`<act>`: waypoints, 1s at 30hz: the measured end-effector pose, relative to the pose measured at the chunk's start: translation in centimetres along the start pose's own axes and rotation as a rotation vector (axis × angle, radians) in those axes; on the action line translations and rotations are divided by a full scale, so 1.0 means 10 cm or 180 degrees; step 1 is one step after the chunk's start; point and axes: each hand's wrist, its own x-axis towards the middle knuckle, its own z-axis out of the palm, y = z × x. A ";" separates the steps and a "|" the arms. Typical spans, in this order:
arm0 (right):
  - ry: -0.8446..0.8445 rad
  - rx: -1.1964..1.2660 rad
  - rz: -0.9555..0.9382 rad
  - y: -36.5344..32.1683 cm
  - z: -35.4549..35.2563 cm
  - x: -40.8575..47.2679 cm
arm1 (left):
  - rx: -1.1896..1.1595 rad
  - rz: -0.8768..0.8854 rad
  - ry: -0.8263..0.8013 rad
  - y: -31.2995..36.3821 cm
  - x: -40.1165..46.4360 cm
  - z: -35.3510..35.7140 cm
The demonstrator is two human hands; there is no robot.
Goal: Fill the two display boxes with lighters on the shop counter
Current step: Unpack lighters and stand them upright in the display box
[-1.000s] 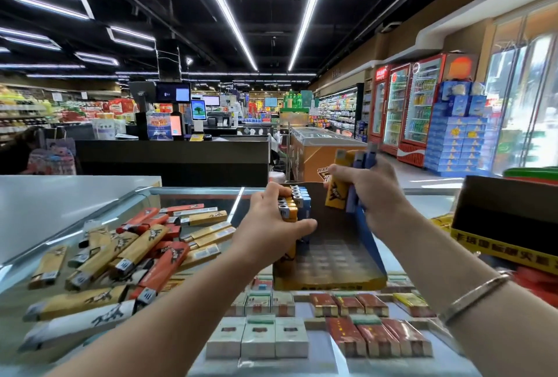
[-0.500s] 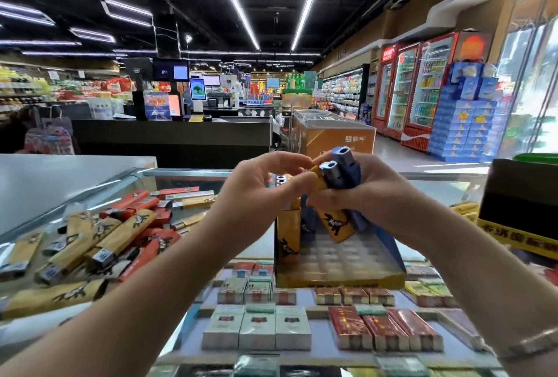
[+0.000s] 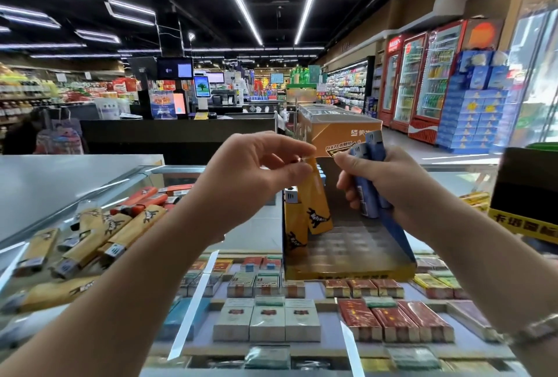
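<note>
Hands at work over our shop counter (image 3: 229, 225): our left hand (image 3: 256, 165) pinches the top of an orange lighter (image 3: 317, 201) between thumb and forefinger, the lighter hanging tilted above the open display box (image 3: 347, 268). Our right hand (image 3: 383, 183) has its fingers curled round a small bunch of blue lighters (image 3: 370, 165), their grey caps poking up above the knuckles. In the box, which sits on the glass counter just in front of us, another orange lighter (image 3: 293, 219) stands upright at the left wall; most of the gridded floor is unfilled. Loose lighters (image 3: 102, 231), orange and red, lie heaped on the glass to our left. A second, dark box (image 3: 525, 192) stands at the right edge. Cigarette packs (image 3: 267, 320) line the shelf under the glass.
</note>
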 end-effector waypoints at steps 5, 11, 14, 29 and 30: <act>0.0120 -0.0038 0.0212 0.04 -0.02 0.02 | 0.0631 0.0066 -0.0505 0.00 0.00 -0.04; 0.0128 -0.0085 0.0207 0.05 0.00 0.02 | 0.0884 0.0132 -0.0558 0.03 -0.03 -0.05; 0.0098 -0.0094 0.0249 0.06 0.01 0.02 | 0.0935 0.0162 -0.0608 0.05 -0.04 -0.07; -0.0071 -0.0147 0.0223 0.10 0.04 0.02 | 0.1591 0.0424 -0.0686 -0.01 -0.04 -0.05; -0.0102 -0.0161 0.0212 0.10 0.05 0.02 | 0.1569 0.0392 -0.0676 -0.01 -0.04 -0.05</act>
